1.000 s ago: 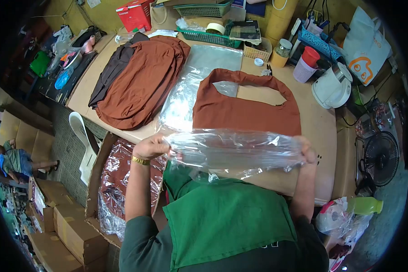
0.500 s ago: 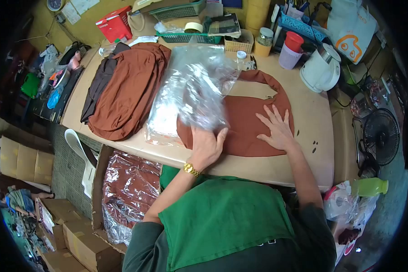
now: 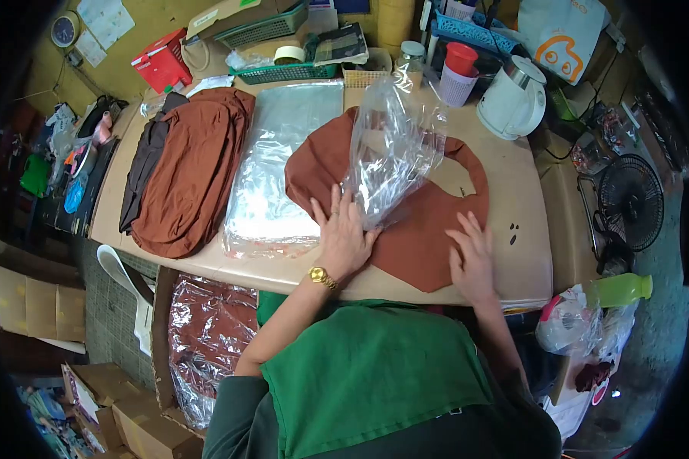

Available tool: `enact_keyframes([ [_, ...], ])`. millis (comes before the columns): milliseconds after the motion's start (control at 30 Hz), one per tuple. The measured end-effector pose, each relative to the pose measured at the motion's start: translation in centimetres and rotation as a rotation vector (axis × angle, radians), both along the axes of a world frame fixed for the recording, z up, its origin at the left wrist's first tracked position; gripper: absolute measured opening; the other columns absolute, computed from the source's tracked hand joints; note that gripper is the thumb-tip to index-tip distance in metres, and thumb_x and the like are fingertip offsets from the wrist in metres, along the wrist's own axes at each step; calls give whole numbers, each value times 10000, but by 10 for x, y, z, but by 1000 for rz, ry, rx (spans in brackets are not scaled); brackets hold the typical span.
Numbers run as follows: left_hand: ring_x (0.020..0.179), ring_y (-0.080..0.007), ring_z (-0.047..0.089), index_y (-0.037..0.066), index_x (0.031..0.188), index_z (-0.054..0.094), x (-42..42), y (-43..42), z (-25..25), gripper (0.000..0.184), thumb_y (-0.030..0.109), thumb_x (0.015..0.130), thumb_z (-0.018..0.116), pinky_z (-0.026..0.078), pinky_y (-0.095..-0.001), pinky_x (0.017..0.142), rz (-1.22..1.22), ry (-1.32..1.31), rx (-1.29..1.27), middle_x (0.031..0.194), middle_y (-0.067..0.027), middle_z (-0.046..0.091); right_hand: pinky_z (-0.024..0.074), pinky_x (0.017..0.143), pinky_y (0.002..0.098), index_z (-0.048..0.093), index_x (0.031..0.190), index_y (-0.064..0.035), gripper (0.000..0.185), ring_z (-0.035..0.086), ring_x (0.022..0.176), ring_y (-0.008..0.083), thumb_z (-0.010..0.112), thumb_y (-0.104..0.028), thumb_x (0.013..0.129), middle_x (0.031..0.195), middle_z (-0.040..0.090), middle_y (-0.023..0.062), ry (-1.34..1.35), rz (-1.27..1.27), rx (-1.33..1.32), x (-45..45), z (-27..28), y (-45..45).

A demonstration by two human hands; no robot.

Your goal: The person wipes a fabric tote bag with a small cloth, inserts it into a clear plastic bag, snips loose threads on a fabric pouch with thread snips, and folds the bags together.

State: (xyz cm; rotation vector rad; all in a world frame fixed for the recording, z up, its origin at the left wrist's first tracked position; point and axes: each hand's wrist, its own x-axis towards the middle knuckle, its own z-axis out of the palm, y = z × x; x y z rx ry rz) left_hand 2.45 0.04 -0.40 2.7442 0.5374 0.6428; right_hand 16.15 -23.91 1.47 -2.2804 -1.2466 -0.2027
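Observation:
The brown cloth bag [image 3: 421, 245] lies on the table, its left part folded inward and its handle loop curving round at the right. My left hand [image 3: 344, 239], with a ring and a gold watch, rests on its lower left part, fingers stretched out. A crumpled clear plastic bag [image 3: 390, 164] rises over the cloth from between the thumb and forefinger; whether they grip it is unclear. At the cloth's lower right edge, my right hand [image 3: 475, 264] touches it with fingers apart. Flat clear plastic bags [image 3: 279, 161] lie in a stack on the left.
Brown and dark cloth bags [image 3: 195, 168] are piled at the table's left. A carton [image 3: 163, 344] below holds plastic-wrapped brown items. Along the back are green baskets [image 3: 283, 73], a jar [image 3: 409, 65], a purple cup [image 3: 457, 86] and a white kettle [image 3: 513, 99]. A fan [image 3: 630, 200] stands right.
The clear bag, first stretched between both hands, has moved onto the brown cloth. My hands have come down to the cloth, whose left part is now folded in. The view has shifted.

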Motion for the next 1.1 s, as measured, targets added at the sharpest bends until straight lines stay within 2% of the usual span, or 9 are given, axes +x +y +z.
enact_keyframes([
  [133, 1458, -485, 108, -28, 1086, 458, -14, 13, 3, 419, 206, 810, 669, 25, -765, 1056, 88, 34, -30, 1535, -252, 272, 219, 1120, 629, 630, 1106, -90, 335, 403, 1374, 346, 652, -51, 775, 1418, 484, 137, -56, 128, -105, 1, 1, -49],
  [200, 1386, -482, 270, -12, 1054, 449, -24, 30, 12, 413, 142, 755, 687, 140, -707, 1075, 197, -39, 93, 1464, -289, 333, 233, 1120, 619, 636, 1075, -86, 328, 418, 1362, 345, 652, -34, 751, 1411, 488, 143, -74, 157, -122, 5, -1, -42],
  [267, 1213, -470, 411, -35, 1054, 426, -38, 58, 11, 497, 122, 701, 738, 288, -582, 1043, 362, -552, -62, 1300, -303, 420, 234, 1127, 605, 639, 1031, -78, 301, 451, 1325, 359, 681, -38, 736, 1389, 500, 163, 13, 182, 78, -8, 4, -29],
  [533, 1010, -325, 512, -89, 1107, 428, -26, 116, -16, 571, 47, 673, 773, 424, -395, 922, 555, -461, -257, 1052, -210, 494, 157, 1138, 629, 414, 1456, -144, 776, 231, 1435, 395, 703, -441, 800, 1532, 288, 204, -2, 379, -367, -44, 5, 40],
  [600, 980, -259, 567, -72, 1136, 448, -31, 113, -17, 543, -1, 684, 741, 465, -362, 884, 384, -869, -1136, 1084, -165, 551, 127, 1139, 638, 391, 1479, -173, 805, 211, 1443, 397, 675, -517, 809, 1552, 258, 197, -16, 452, -399, -32, 3, 35],
  [633, 930, -217, 606, -50, 1135, 482, -33, 106, -11, 498, -32, 695, 714, 491, -330, 847, 340, -964, -1281, 1072, -137, 600, 127, 1139, 638, 391, 1479, -173, 805, 211, 1443, 397, 675, -517, 809, 1552, 258, 197, -13, 449, -397, -30, 3, 33],
  [733, 898, -208, 617, -50, 1136, 491, -39, 111, -7, 480, -37, 706, 705, 500, -332, 819, 205, -894, -1217, 1037, -124, 612, 115, 1144, 630, 395, 1477, -173, 790, 209, 1444, 399, 646, -546, 827, 1558, 253, 194, -3, 490, -443, -26, 4, 31],
  [867, 1003, -298, 538, -68, 1112, 496, -25, 114, -38, 464, 84, 753, 747, 429, -400, 922, 576, -518, -285, 1095, -196, 527, 106, 1147, 628, 408, 1470, -173, 793, 199, 1450, 394, 658, -546, 816, 1559, 261, 184, 7, 485, -411, -25, 4, 32],
  [1100, 1079, -359, 447, -103, 1073, 444, -36, 113, -6, 493, 54, 723, 754, 382, -438, 980, 453, -389, -511, 1122, -245, 435, 99, 1158, 613, 426, 1454, -164, 809, 195, 1458, 366, 702, -526, 785, 1559, 279, 159, 80, 441, -372, -19, 1, 28],
])
